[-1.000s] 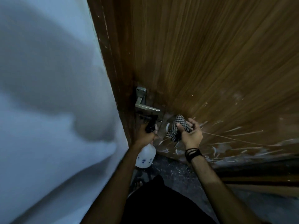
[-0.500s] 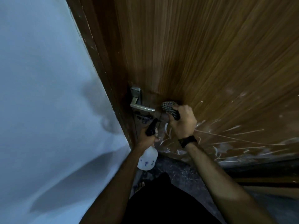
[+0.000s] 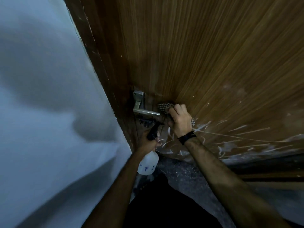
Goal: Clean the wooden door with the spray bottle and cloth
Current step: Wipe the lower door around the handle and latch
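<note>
Wooden door (image 3: 213,63), seen from head height, fills the upper right of the view, beside a pale wall (image 3: 49,96). Right hand (image 3: 180,120) grips a bunched checkered cloth (image 3: 164,106), fingers curled around it, and presses it to the panel just right of the metal lever handle (image 3: 146,111). Left hand (image 3: 148,142) holds the spray bottle (image 3: 148,163) by its neck, fingers wrapped about the dark trigger head, nozzle toward the door below the handle. Progress, as judged: wiping is under way around the handle. White streaks and smears (image 3: 230,140) remain plentiful across the lower panel, so most of that zone appears still to be cleaned. The upper panel shows few marks; whether it has been wiped cannot be told.
</note>
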`<act>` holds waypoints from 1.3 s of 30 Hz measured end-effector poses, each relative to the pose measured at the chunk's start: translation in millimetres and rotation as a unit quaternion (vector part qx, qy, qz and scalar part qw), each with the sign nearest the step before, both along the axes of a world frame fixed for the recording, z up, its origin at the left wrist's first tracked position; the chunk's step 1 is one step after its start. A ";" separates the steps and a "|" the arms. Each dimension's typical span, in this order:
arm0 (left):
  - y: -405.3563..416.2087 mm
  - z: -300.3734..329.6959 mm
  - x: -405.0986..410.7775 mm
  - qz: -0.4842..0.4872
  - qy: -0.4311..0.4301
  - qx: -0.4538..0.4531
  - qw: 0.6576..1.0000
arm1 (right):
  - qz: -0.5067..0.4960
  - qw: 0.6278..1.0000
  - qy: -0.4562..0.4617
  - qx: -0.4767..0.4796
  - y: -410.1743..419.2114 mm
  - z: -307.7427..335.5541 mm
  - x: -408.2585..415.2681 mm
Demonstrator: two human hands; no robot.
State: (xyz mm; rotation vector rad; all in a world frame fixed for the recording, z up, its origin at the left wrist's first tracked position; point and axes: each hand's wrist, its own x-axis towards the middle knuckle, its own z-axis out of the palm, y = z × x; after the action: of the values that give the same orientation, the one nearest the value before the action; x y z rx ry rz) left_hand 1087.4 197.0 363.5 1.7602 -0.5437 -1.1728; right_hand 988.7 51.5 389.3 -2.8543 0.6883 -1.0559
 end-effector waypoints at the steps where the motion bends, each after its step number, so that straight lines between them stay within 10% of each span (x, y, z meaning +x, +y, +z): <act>1: -0.1 -0.8 -0.5 -0.008 -0.002 0.002 1.000 | 0.005 1.000 0.019 -0.013 -0.3 -3.1 -2.2; 5: -4.6 1.1 -5.1 -0.046 -0.017 0.008 0.999 | -0.067 0.992 0.109 0.018 -1.7 -29.9 -39.6; 11: -13.5 -0.7 -20.9 -0.104 -0.018 0.019 0.994 | -0.245 0.955 -0.099 0.132 -3.7 -11.3 -100.0; 21: -33.6 27.8 -71.6 -0.113 0.007 0.014 0.993 | -0.178 0.973 -0.093 0.110 -12.9 -3.9 -97.3; 29: -60.9 70.7 -94.1 -0.054 -0.019 -0.040 0.998 | -0.183 0.941 -0.263 0.105 -34.5 32.7 -137.2; 39: -59.7 94.1 -104.4 0.001 -0.042 -0.045 0.998 | -0.104 0.983 -0.141 0.052 -37.4 30.9 -123.4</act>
State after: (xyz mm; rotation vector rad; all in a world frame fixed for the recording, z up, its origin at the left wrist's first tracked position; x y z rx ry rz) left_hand 983.0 137.3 457.6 1.7377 -0.6360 -1.0610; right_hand 865.3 14.1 420.2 -2.5156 0.9964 -1.3726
